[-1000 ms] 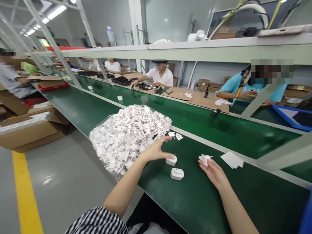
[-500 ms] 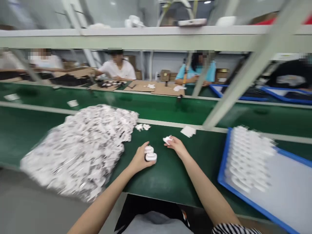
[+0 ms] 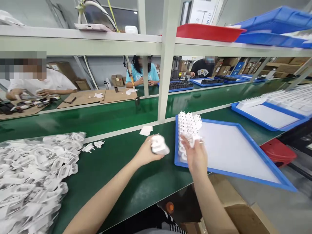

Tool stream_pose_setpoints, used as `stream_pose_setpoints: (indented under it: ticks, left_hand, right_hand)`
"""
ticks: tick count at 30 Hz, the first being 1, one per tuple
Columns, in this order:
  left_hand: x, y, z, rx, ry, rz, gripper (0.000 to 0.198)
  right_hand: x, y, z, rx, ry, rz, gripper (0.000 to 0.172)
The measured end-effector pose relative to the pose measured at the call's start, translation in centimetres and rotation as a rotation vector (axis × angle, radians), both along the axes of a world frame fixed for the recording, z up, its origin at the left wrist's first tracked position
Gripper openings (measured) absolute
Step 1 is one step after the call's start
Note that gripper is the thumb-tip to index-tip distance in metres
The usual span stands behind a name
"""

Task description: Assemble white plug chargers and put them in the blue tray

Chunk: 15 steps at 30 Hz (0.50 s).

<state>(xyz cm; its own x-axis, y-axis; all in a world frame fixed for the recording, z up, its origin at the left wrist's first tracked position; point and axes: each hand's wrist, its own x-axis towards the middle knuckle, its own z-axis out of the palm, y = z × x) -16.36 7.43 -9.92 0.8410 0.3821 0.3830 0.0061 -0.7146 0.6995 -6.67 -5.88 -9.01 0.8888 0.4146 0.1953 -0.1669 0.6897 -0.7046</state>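
My left hand (image 3: 147,152) is wrapped round white plastic plug housings (image 3: 159,145), held just above the green bench (image 3: 136,175) and slightly blurred. Over the left part of a blue-rimmed tray (image 3: 243,175), my right hand (image 3: 197,157) pinches a white plug (image 3: 198,137), partly hidden by the fingers. Rows of white plugs (image 3: 188,121) with their pins up stand in the tray beside that hand. At the left lies a large clear bag of loose white plug parts (image 3: 36,169). Two plugs (image 3: 88,148) rest on the bench near it.
White paper slips (image 3: 146,130) lie by the bench's back strip. A pale upright post (image 3: 166,71) rises behind the tray. Another blue tray (image 3: 270,115) stands farther right. Co-workers sit across the green conveyor (image 3: 117,112). Cardboard boxes (image 3: 243,211) are on the floor at right.
The view has swung right. My right hand has moved from near my left hand to the tray with its plug. My left hand still holds the housings.
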Motion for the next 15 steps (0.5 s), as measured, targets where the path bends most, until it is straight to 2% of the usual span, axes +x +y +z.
stream_pose_setpoints:
  ticks: [3, 5, 7, 10, 13, 15]
  left_hand:
    - [8.0, -3.6, 3.0, 0.143, -0.045, -0.221, 0.062]
    - [12.6, -5.8, 4.1, 0.192, -0.005, -0.267, 0.066]
    - [15.7, -7.6, 4.7, 0.261, 0.071, -0.31, 0.062]
    - [17.1, -9.3, 4.9, 0.38, 0.177, -0.359, 0.059]
    - [15.7, -10.2, 4.6, 0.492, 0.23, -0.416, 0.057]
    - [14.4, -10.5, 4.2, 0.528, 0.275, -0.446, 0.053]
  right_hand:
    - [5.4, -0.6, 1.6, 0.007, 0.085, -0.186, 0.014]
    - [8.9, -1.1, 2.2, -0.014, 0.163, -0.315, 0.006]
    - [11.5, -2.0, 2.2, -0.015, 0.226, -0.408, 0.012]
    - [12.8, -4.2, 1.3, -0.014, 0.226, -0.457, 0.012]
    - [11.7, -6.3, -0.1, -0.039, 0.187, -0.414, 0.011]
    - [10.3, -7.1, -1.0, -0.055, 0.178, -0.366, 0.021]
